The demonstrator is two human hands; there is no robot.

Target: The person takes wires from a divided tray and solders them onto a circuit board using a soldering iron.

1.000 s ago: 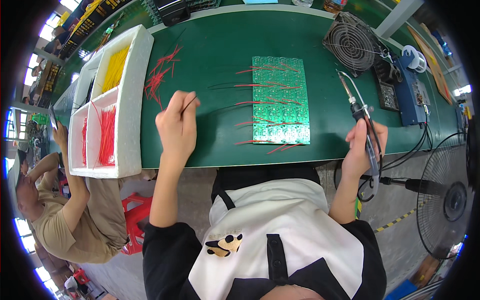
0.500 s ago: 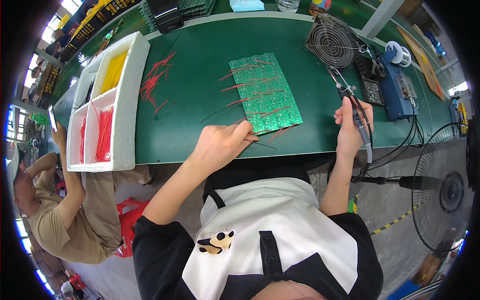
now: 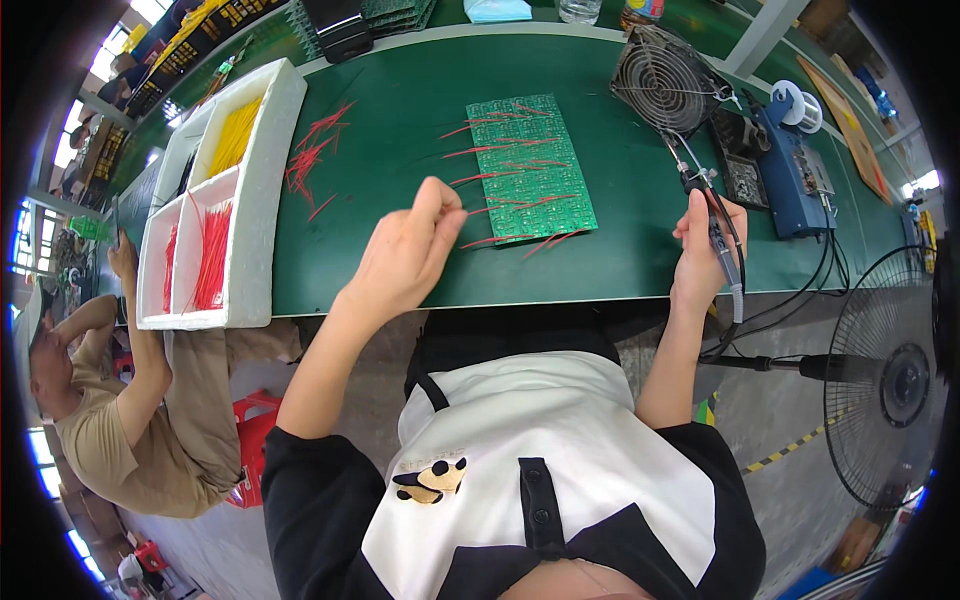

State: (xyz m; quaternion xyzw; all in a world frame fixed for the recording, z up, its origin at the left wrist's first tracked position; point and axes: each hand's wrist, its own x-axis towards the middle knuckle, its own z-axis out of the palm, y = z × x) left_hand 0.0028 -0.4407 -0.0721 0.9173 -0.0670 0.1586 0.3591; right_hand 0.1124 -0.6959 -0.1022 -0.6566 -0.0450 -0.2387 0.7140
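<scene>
My right hand (image 3: 704,250) grips a soldering iron (image 3: 719,242), a pen-like tool with a grey cable sleeve, its tip end pointing up toward the fan. My left hand (image 3: 405,245) hovers over the green table left of the circuit board panel (image 3: 548,170), fingers curled and pressed together. Whether something thin sits between them I cannot make out. The panel is green, made of many small boards, with several red wires (image 3: 540,202) lying across it and sticking out past its left edge. Loose red wires (image 3: 312,160) lie in a pile farther left.
A white foam box (image 3: 258,250) with compartments holds yellow wires (image 3: 235,137) and red wires (image 3: 212,257). A small square fan (image 3: 662,82), a blue soldering station (image 3: 795,190) and a solder spool (image 3: 797,107) stand right. Another person (image 3: 140,400) sits left; a standing fan (image 3: 890,375) is at far right.
My left hand has moved up and left, away from the panel's near edge. The panel has shifted slightly away from me. My right hand keeps the soldering iron almost in place.
</scene>
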